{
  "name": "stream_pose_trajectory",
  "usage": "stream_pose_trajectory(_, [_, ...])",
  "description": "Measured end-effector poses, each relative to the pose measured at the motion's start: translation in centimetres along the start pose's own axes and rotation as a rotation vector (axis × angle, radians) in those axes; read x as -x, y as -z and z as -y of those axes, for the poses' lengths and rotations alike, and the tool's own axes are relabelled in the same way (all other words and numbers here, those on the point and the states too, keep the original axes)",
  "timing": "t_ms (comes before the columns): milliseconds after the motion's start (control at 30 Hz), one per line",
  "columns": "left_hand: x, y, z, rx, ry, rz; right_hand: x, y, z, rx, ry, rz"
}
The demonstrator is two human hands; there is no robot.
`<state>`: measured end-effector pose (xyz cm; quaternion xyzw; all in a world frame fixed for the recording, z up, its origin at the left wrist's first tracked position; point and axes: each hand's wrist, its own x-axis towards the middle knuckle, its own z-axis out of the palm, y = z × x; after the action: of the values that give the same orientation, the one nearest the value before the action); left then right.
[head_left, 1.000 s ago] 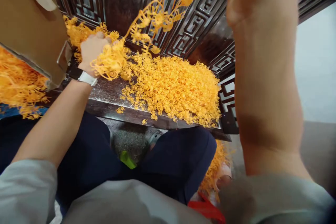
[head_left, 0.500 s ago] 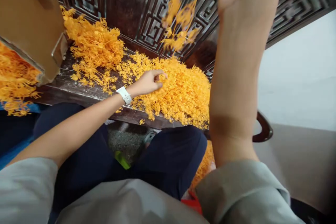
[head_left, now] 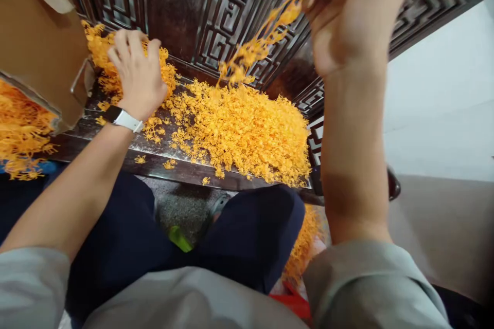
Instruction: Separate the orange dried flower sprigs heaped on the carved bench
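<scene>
My left hand (head_left: 137, 74), with a white watch at the wrist, lies fingers spread on a heap of tangled orange strands (head_left: 104, 56) at the back left of the dark wooden bench seat (head_left: 154, 157). My right hand (head_left: 349, 15) is raised high and close to the camera, its fingers closed on a bunch of orange strands (head_left: 262, 46) that trails down toward a big pile of small orange pieces (head_left: 247, 131) spread over the seat.
A cardboard box (head_left: 38, 46) stands at the left, with more orange strands (head_left: 21, 131) spilling under it. The carved dark backrest (head_left: 216, 5) rises behind the seat. My knees in dark trousers sit under the bench edge. More orange material (head_left: 304, 244) lies on the floor at right.
My left hand has gone from the middle pile back to the left heap and now rests spread on it. My right hand still holds a hanging bunch, now lower and closer.
</scene>
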<state>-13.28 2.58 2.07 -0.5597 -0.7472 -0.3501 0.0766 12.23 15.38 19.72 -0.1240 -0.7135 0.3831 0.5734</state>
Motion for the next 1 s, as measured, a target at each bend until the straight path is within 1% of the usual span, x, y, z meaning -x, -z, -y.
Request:
stream_pose_trajectory(33, [0.2, 0.2, -0.8, 0.095, -0.038, -0.014, 1.9, -0.8, -0.4, -0.031, 0.017, -0.003])
stream_pose_trajectory(67, [0.5, 0.3, -1.8, 0.220, -0.071, 0.002, 3.6, -1.5, -0.9, -0.034, 0.004, 0.008])
stream_pose_trajectory(133, [1.4, -0.3, -3.9, 0.495, -0.114, 0.101, 6.8, -2.5, -2.0, 0.020, -0.111, 0.053])
stream_pose_trajectory(167, [2.0, -0.7, -5.0, 0.592, -0.123, 0.159, 8.2, -2.8, -2.6, 0.071, -0.168, 0.069])
stream_pose_trajectory(200, [2.6, -1.3, -5.9, 0.642, -0.128, 0.214, 9.5, -3.1, -3.1, 0.117, -0.213, 0.079])
stream_pose_trajectory(267, [3.8, -2.6, -7.3, 0.652, -0.138, 0.296, 11.6, -3.3, -4.1, 0.163, -0.273, 0.096])
stream_pose_trajectory(300, [4.1, -3.2, -7.7, 0.642, -0.146, 0.330, 12.4, -3.3, -4.6, 0.159, -0.289, 0.097])
stream_pose_trajectory(367, [4.5, -4.2, -7.8, 0.639, -0.163, 0.392, 13.7, -2.9, -5.3, 0.131, -0.320, 0.089])
stream_pose_trajectory(400, [4.4, -4.4, -7.7, 0.635, -0.175, 0.416, 14.1, -2.4, -5.6, 0.121, -0.340, 0.073])
stream_pose_trajectory(467, [4.1, -4.2, -7.0, 0.582, -0.236, 0.453, 14.7, -0.8, -6.4, 0.113, -0.372, 0.015])
stream_pose_trajectory(567, [3.7, -2.8, -6.2, 0.367, -0.384, 0.493, 15.4, 1.9, -7.7, 0.122, -0.405, -0.070])
stream_pose_trajectory(633, [3.8, -2.0, -6.1, 0.196, -0.447, 0.512, 15.9, 3.2, -8.5, 0.131, -0.440, -0.072])
stream_pose_trajectory(733, [3.9, -1.7, -7.0, 0.042, -0.457, 0.526, 16.6, 3.7, -9.6, 0.133, -0.460, -0.085])
stream_pose_trajectory(800, [4.0, -2.1, -7.8, 0.016, -0.442, 0.520, 16.6, 3.7, -10.7, 0.132, -0.454, -0.117])
stream_pose_trajectory(867, [4.1, -2.4, -8.4, 0.006, -0.441, 0.513, 15.9, 4.7, -12.5, 0.141, -0.440, -0.162])
stream_pose_trajectory(900, [4.1, -2.4, -8.6, -0.005, -0.440, 0.508, 15.4, 5.9, -13.5, 0.154, -0.413, -0.207])
stream_pose_trajectory(933, [4.2, -2.4, -8.5, -0.020, -0.436, 0.501, 14.8, 7.6, -14.7, 0.166, -0.374, -0.258])
stream_pose_trajectory(1000, [4.2, -2.0, -8.0, -0.033, -0.417, 0.487, 13.8, 12.4, -16.7, 0.192, -0.263, -0.362])
